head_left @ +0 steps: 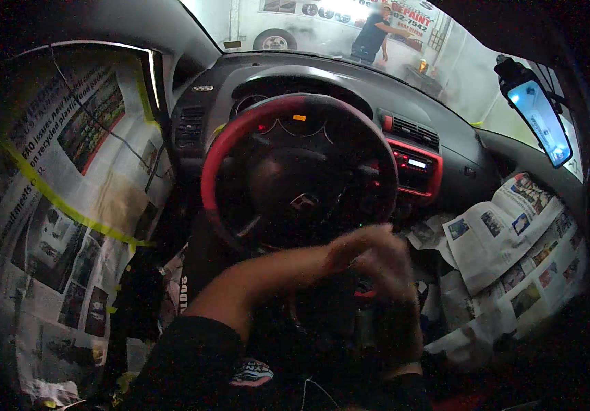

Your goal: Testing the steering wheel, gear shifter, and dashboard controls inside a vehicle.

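Observation:
My two hands meet in front of the lower right of the steering wheel. The left forearm crosses from the lower left, and my left hand (362,245) touches or overlaps my right hand (389,268). My right forearm rises from the lower right edge. Blur and overlap hide the fingers of both, and I cannot make out anything held between them. The steering wheel (214,154) has a red and black rim and a dark hub. It stands just beyond the hands, and I cannot see either hand gripping it.
Newspaper (69,226) edged with yellow masking tape (69,211) covers the door at left. More newspaper (494,240) lies over the passenger side. A red-trimmed radio (415,164) sits in the dashboard. Through the windshield, a person (372,38) stands with one arm stretched out, near a wheel (275,41).

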Demonstrator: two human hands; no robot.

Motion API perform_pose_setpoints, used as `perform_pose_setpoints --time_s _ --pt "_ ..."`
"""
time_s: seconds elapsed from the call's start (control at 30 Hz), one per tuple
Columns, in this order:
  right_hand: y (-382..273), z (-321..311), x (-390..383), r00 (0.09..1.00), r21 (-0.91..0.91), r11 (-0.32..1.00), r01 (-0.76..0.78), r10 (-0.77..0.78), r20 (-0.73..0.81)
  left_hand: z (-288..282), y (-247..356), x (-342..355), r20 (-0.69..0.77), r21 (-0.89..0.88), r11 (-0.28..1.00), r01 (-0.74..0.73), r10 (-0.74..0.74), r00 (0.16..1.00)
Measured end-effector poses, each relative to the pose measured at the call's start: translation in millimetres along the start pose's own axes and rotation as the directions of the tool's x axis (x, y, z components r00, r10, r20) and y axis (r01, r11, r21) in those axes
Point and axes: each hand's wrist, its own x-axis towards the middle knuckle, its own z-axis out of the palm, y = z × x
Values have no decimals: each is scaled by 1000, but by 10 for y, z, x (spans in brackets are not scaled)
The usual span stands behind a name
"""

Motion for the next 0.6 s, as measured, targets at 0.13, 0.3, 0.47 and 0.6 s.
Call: perform_pose_setpoints --time_s 0.13,0.3,0.47,0.6 --pt "329 -206 437 785 -177 984 -29 -87 -614 769 570 -567 -203 96 982 -162 178 963" --pt "1219 -25 448 695 -219 967 -132 -68 -716 919 731 -1089 -265 174 978 -117 160 951" --pt "1694 395 134 616 99 988 -122 154 -773 528 786 -1586 -123 -178 983 -39 17 992" --pt "1808 849 -35 530 27 982 -187 124 -839 254 590 -2063 -9 -473 872 125 -146 989"
